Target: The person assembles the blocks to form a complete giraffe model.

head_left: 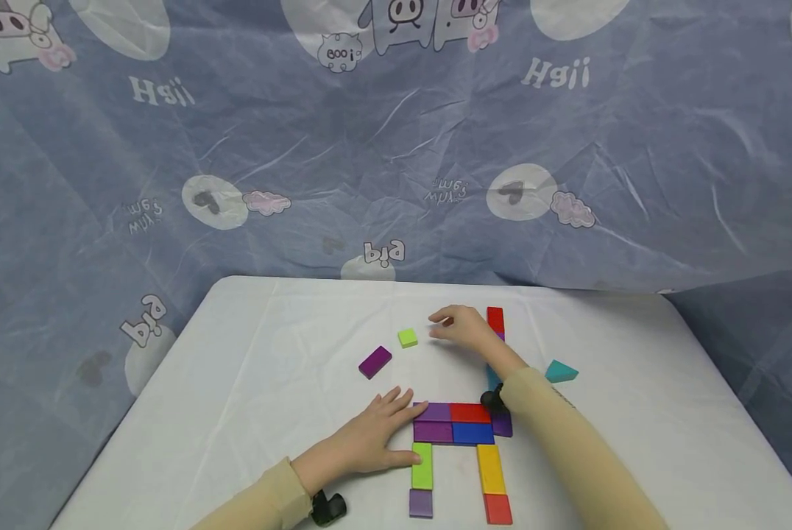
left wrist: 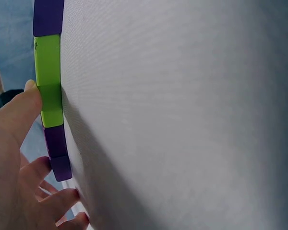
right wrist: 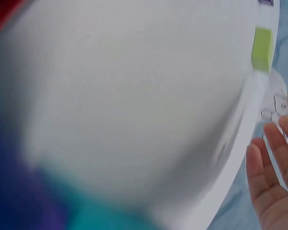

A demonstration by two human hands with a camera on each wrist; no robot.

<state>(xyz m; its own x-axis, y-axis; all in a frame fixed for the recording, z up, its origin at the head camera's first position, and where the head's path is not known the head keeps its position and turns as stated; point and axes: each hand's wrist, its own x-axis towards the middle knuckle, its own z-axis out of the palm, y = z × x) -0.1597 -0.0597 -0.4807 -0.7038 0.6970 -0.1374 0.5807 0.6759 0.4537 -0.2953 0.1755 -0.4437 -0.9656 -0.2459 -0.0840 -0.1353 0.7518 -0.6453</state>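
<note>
My left hand lies spread at the left side of a flat figure of coloured blocks. Its thumb touches the long lime green block, and its index finger reaches the upper-left purple block. In the left wrist view, the thumb rests against the lime green blocks. My right hand hovers over the far part of the table with loosely bent fingers, holding nothing. Left of its fingertips, apart from them, lies a small lime green block. A loose purple block lies farther left.
The figure also has red, blue and yellow blocks. Its right column, topped by a red block, is partly hidden by my right arm. A teal triangular block lies right of that arm. A patterned curtain hangs behind the white table.
</note>
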